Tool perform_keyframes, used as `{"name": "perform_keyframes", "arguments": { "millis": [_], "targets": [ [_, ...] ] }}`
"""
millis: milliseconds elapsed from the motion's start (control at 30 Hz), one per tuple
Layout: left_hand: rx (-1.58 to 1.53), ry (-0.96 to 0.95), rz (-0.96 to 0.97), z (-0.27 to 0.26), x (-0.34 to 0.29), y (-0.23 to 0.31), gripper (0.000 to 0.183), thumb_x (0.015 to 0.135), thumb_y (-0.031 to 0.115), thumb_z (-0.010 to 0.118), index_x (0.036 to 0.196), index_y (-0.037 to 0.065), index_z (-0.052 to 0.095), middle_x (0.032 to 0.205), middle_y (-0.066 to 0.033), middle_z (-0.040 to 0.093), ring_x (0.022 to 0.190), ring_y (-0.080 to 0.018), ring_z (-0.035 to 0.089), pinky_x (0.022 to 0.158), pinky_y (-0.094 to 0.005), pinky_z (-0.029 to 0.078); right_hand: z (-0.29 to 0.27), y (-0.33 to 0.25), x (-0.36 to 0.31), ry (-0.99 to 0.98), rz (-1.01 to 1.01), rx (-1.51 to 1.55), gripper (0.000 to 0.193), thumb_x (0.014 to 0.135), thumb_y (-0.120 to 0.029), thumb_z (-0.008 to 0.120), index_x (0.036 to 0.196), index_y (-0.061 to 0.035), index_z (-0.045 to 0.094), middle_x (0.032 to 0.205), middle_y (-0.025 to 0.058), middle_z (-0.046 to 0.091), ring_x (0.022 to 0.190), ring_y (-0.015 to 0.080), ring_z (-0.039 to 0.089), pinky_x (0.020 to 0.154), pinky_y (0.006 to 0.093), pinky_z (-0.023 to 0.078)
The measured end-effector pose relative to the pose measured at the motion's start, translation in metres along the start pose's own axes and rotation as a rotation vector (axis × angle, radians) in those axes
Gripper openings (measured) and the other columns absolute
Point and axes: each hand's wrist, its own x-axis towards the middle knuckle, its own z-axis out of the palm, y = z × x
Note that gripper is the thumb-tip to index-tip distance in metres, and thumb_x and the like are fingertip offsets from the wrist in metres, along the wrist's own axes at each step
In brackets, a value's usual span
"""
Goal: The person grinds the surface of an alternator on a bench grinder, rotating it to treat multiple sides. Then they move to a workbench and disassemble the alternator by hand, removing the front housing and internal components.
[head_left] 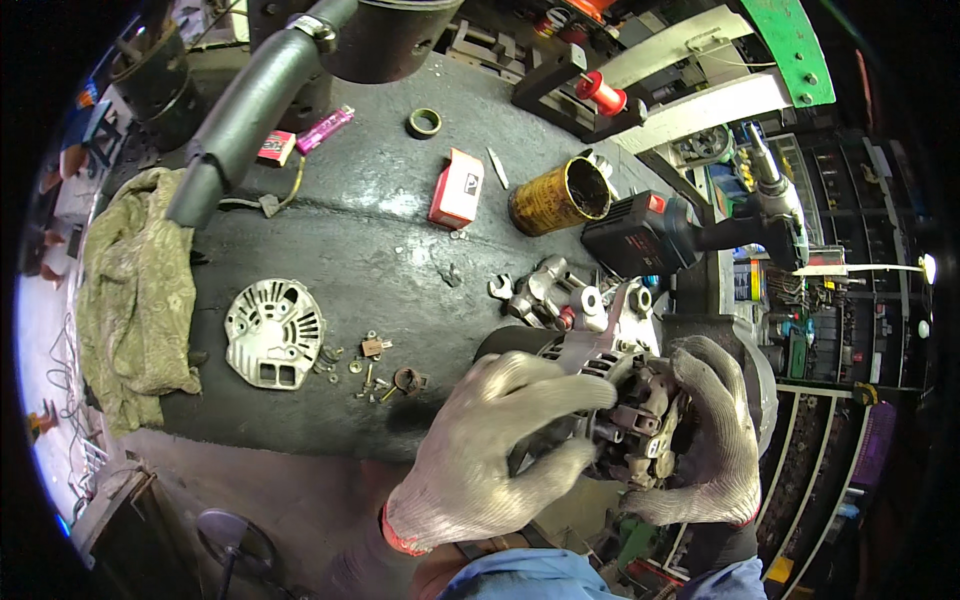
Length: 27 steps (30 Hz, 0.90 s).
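Note:
An alternator (640,425) with its inner metal parts exposed sits at the near right edge of the dark bench. My left hand (490,450), in a light knitted glove with a red cuff, curves its index finger and thumb against the alternator's left side. On the other side, my gloved right hand (725,430) wraps its fingers and thumb around the alternator. A vented silver end cover (272,335) lies flat on the bench to the left. Between cover and hands are several small screws and nuts, a brown block (374,346) and a brown ring-shaped part (408,381).
Beyond the alternator lie metal parts (550,290), a cordless power tool (645,235) and a rusty yellow can (545,205). A red-and-white box (457,190) and tape roll (424,123) sit farther back. A dark pipe (250,110) overhangs at left, near a green cloth (140,300).

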Motion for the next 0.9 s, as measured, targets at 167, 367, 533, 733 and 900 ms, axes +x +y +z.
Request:
{"name": "perform_keyframes", "arguments": {
  "millis": [167, 367, 533, 733, 900],
  "targets": [
    [-0.012, -0.298, 0.09, -0.017, 0.042, -0.002, 0.03, 0.087, 0.018, 0.076, 0.115, 0.009, 0.078, 0.1, -0.0145, 0.065, 0.096, -0.032, 0.063, 0.09, -0.0453, 0.051, 0.0, -0.002, 0.004, 0.044, -0.092, -0.026, 0.107, 0.049, -0.038, 0.104, 0.143, -0.0054, 0.063, 0.142, 0.0251, 0.058, 0.127, 0.0442, 0.064, 0.105, 0.0513, 0.055],
    [-0.039, -0.639, 0.043, -0.031, 0.079, -0.002, 0.024, 0.091, 0.016, 0.072, 0.113, 0.005, 0.075, 0.104, -0.0174, 0.063, 0.102, -0.0354, 0.063, 0.093, -0.0466, 0.051, -0.009, -0.006, 0.011, -0.038, -0.06, -0.076, 0.109, 0.046, -0.046, 0.106, 0.141, -0.0086, 0.066, 0.143, 0.0278, 0.059, 0.128, 0.0448, 0.064, 0.108, 0.0525, 0.053],
    [-0.02, -0.704, -0.018, -0.028, 0.086, 0.002, 0.024, 0.09, 0.012, 0.072, 0.112, 0.004, 0.072, 0.105, -0.0169, 0.06, 0.101, -0.0339, 0.06, 0.092, -0.0445, 0.051, -0.016, -0.003, 0.016, -0.067, -0.109, -0.051, 0.099, 0.052, -0.046, 0.103, 0.138, -0.0107, 0.07, 0.139, 0.0256, 0.061, 0.123, 0.0452, 0.065, 0.104, 0.0516, 0.055],
    [0.011, -0.621, 0.025, -0.022, 0.075, 0.001, 0.035, 0.084, 0.003, 0.069, 0.119, 0.004, 0.072, 0.103, -0.0124, 0.064, 0.099, -0.0313, 0.059, 0.094, -0.0461, 0.049, -0.02, 0.001, 0.019, -0.11, -0.167, -0.066, 0.094, 0.064, -0.045, 0.092, 0.147, -0.0146, 0.061, 0.139, 0.0215, 0.059, 0.12, 0.0442, 0.065, 0.098, 0.0531, 0.055],
    [0.031, -0.595, 0.07, -0.02, 0.073, -0.002, 0.039, 0.079, 0.0, 0.067, 0.118, 0.004, 0.071, 0.103, -0.0089, 0.069, 0.097, -0.0295, 0.061, 0.093, -0.045, 0.049, -0.02, 0.008, 0.022, -0.088, -0.234, -0.026, 0.089, 0.063, -0.047, 0.095, 0.138, -0.0097, 0.067, 0.132, 0.0223, 0.063, 0.112, 0.0455, 0.068, 0.09, 0.0516, 0.059]
  ]
}}
